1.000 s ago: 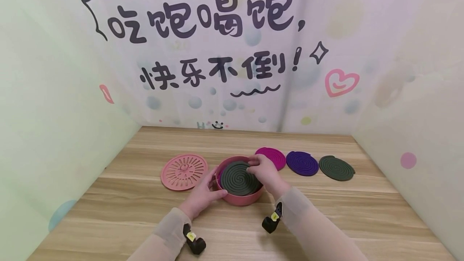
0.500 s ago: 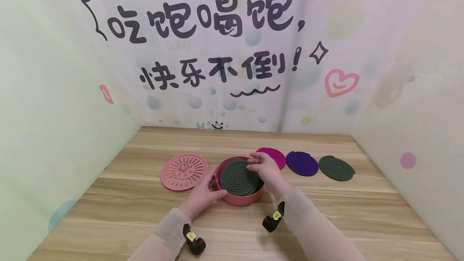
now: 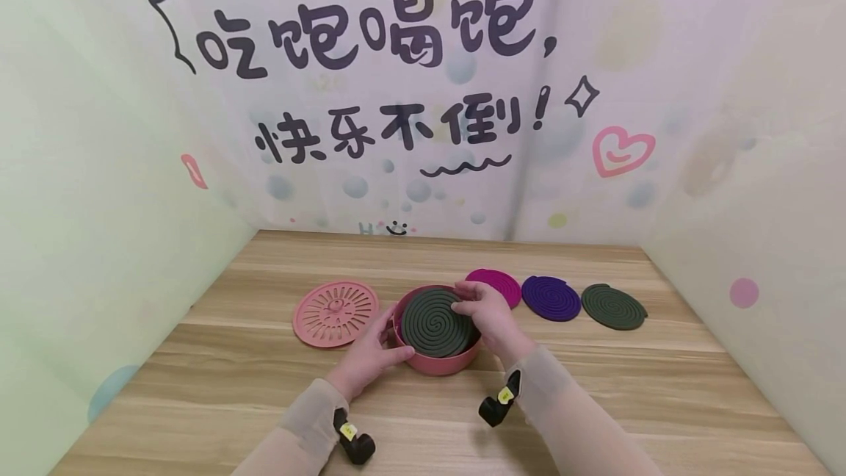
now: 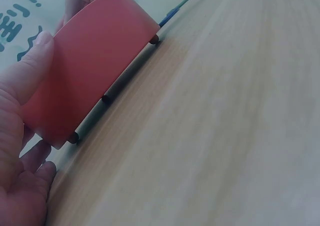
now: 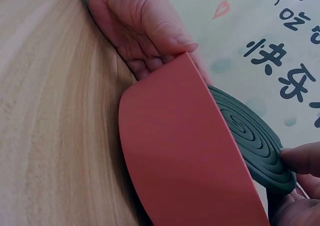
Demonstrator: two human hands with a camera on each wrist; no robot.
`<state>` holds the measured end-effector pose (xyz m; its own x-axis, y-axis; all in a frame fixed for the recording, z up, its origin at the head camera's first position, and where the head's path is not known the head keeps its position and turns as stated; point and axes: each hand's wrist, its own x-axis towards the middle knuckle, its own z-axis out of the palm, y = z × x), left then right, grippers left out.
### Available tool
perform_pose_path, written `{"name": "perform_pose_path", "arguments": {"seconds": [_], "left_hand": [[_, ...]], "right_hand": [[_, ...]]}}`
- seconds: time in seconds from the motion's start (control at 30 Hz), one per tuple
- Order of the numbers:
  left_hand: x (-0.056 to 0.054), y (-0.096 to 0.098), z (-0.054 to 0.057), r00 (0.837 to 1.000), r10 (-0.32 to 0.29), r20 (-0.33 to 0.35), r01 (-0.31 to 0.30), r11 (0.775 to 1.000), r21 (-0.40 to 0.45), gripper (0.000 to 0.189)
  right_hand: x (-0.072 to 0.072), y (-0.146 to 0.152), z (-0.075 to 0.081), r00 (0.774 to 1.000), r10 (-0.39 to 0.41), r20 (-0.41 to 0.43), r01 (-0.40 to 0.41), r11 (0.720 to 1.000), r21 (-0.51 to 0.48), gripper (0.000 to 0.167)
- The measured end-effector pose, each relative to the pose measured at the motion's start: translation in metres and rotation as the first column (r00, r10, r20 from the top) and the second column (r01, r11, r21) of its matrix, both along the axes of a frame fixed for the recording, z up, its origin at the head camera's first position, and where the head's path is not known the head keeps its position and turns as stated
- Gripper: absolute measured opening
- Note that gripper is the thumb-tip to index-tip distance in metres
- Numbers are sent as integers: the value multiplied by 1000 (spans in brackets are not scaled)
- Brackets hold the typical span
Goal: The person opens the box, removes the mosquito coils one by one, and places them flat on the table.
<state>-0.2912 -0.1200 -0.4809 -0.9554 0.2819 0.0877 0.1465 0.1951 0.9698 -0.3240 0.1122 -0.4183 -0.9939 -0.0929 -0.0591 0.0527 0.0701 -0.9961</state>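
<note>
In the head view a round pink mosquito coil holder stands on the table, its top uncovered. My left hand grips its left side, thumb at the near rim. A dark green mosquito coil lies tilted in the holder's mouth. With thumb and fingers, my right hand pinches the coil's right edge. The right wrist view shows that coil sticking up above the rim. Some magenta shows under it at the left; the rest of the inside is hidden. The left wrist view shows small dark feet under the holder.
A pink slotted lid lies left of the holder. Magenta, purple and dark green spiral coils lie in a row to the right on the wooden table. Printed curtains stand behind and at both sides.
The far edge of the green coil has risen slightly, so it tilts more. My right fingers shifted a little while staying at its edge. The left hand and holder have stayed put.
</note>
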Motion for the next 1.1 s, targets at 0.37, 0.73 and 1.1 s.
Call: {"name": "perform_pose_path", "arguments": {"seconds": [0.37,0.73,1.1], "left_hand": [[20,4,29,1000,-4,14,3,1000,8,83],[19,4,29,1000,-1,22,1,1000,21,81],[19,4,30,1000,-3,27,2,1000,20,82]], "right_hand": [[3,-1,4,997,4,79,-3,1000,-15,34],[1,1,3,994,91,62,-91,996,-9,38],[1,0,6,985,148,91,-143,988,-57,48]]}}
